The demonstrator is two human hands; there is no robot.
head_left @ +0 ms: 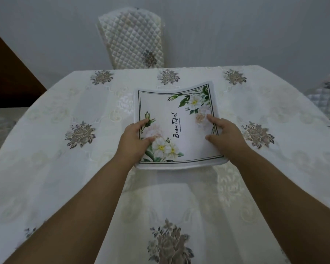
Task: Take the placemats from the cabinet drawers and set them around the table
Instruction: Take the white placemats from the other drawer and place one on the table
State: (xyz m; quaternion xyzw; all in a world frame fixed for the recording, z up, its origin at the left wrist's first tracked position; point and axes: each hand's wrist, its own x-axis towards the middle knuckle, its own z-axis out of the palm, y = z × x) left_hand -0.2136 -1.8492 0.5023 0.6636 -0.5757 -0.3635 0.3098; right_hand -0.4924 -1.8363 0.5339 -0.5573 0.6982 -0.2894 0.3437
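A stack of white placemats (181,119) with a flower print and the word "Beautiful" is held just above the middle of the table (69,164), which wears a white embroidered cloth. My left hand (135,138) grips the stack's left edge, thumb on top. My right hand (222,133) grips its right edge, thumb and a finger on the print. The far edge of the stack curls upward. How many mats are in the stack is hard to tell.
A chair (131,39) with a quilted white cover stands at the table's far side against the wall. Another covered chair (326,96) shows at the right edge. Dark wooden furniture (6,73) is at the left.
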